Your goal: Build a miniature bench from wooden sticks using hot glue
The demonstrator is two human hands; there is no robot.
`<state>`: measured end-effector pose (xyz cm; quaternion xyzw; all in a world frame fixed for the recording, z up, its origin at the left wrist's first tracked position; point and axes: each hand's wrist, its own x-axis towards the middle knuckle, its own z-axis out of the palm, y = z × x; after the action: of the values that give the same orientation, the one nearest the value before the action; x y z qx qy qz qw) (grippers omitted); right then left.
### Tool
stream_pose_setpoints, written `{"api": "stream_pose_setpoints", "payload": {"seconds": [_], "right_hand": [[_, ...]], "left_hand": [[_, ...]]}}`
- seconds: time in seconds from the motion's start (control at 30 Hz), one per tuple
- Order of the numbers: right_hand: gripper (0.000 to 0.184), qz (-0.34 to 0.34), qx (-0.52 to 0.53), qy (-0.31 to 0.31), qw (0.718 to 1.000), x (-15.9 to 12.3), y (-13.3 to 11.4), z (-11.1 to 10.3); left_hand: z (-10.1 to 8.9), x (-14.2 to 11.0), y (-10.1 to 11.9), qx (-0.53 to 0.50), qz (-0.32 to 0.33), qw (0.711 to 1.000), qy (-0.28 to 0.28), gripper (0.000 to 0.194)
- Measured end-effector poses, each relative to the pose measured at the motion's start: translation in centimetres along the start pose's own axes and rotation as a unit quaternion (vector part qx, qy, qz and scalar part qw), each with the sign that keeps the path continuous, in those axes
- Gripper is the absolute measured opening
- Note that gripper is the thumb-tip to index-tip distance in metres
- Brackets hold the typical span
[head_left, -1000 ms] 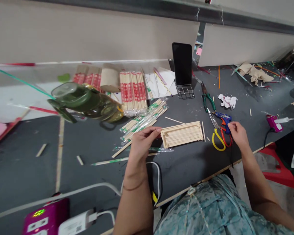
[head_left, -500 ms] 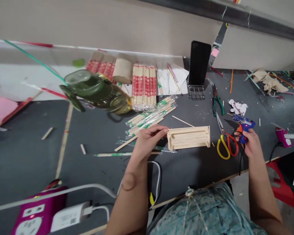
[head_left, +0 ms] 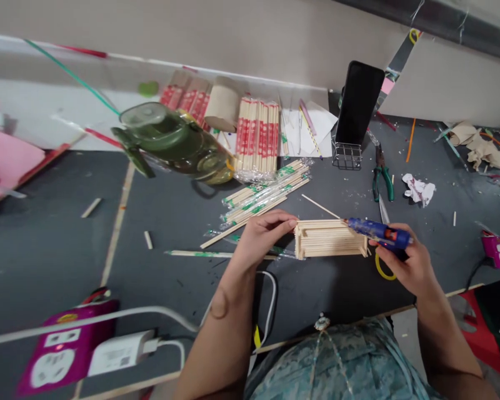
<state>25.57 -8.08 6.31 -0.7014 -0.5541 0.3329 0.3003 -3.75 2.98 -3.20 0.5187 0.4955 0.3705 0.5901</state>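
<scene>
My left hand (head_left: 262, 236) pinches the left end of a small box frame (head_left: 331, 243) built of thin wooden sticks, held just over the dark table. In my right hand (head_left: 408, 264) is a blue glue gun (head_left: 375, 230), gripped by its body. Its nozzle points left and meets or hovers at the frame's upper edge, right of the middle; contact cannot be made out. Scissors (head_left: 384, 268) with a yellow handle lie partly hidden under the glue gun and my right hand. One thin stick (head_left: 320, 205) rests on the table behind the frame.
Wrapped chopsticks (head_left: 266, 191) lie behind my left hand, with red-wrapped packs (head_left: 256, 136) further back. A green bottle (head_left: 175, 141) lies at left. Pliers (head_left: 382, 175), crumpled paper (head_left: 419, 190) and a phone on a wire stand (head_left: 358, 105) are at right. A purple power strip (head_left: 66, 350) sits front left.
My right hand has brought the glue gun leftward from beside the scissors to the frame's upper edge. My left hand keeps its pinch on the frame. The view has shifted slightly.
</scene>
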Motion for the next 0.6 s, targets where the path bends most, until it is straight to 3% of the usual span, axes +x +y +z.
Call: {"api": "stream_pose_setpoints", "payload": {"seconds": [0.2,0.43,0.6], "right_hand": [[0.031,-0.005,-0.023,0.032,0.999,1.3,-0.3,0.8],[0.031,0.112,0.11,0.044,0.987,5.7,2.3,1.5],[0.04,0.167,0.148,0.047,0.974,6.5,4.0,2.8]], "left_hand": [[0.2,0.1,-0.6,-0.01,-0.002,1.0,-0.004,0.024],[1.2,0.0,-1.1,-0.038,-0.052,0.997,-0.035,0.025],[1.2,-0.2,-0.9,-0.034,-0.08,0.995,-0.042,0.027]]}}
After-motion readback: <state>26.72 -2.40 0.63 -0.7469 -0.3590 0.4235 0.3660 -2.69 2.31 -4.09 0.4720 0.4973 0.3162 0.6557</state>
